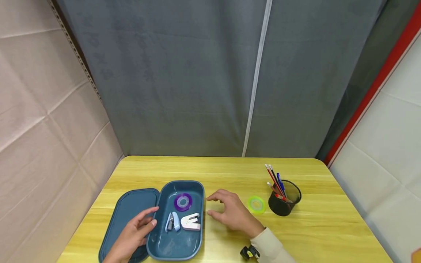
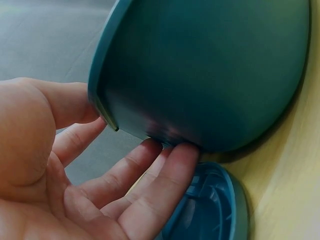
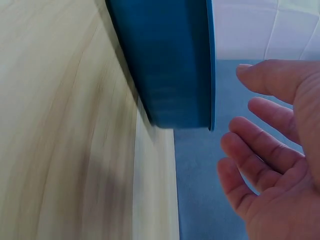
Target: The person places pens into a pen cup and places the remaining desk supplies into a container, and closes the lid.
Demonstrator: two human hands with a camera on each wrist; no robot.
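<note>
A dark blue plastic box (image 1: pixel 174 250) stands without its lid on the table. Inside lie a purple tape roll (image 1: pixel 178 207), a light blue stapler (image 1: pixel 176 221) and a white stapler-like item (image 1: pixel 190 221). My left hand (image 1: pixel 133 233) holds the box's left side, thumb at the rim (image 2: pixel 98 75) and fingers against the outer wall (image 2: pixel 210 75). To the right of the box, my right hand (image 1: pixel 234 212) hovers with relaxed, spread fingers. In the right wrist view a gap separates those fingers (image 3: pixel 250 150) from the box wall (image 3: pixel 170 65).
The blue lid (image 1: pixel 134 199) lies left of the box, partly beneath my left hand. Right of my right hand is a yellow-green tape roll (image 1: pixel 251 205). Beside it stands a black mesh pen cup (image 1: pixel 279 210) with pencils and a blue pen. A grey curtain (image 1: pixel 184 91) hangs behind the table.
</note>
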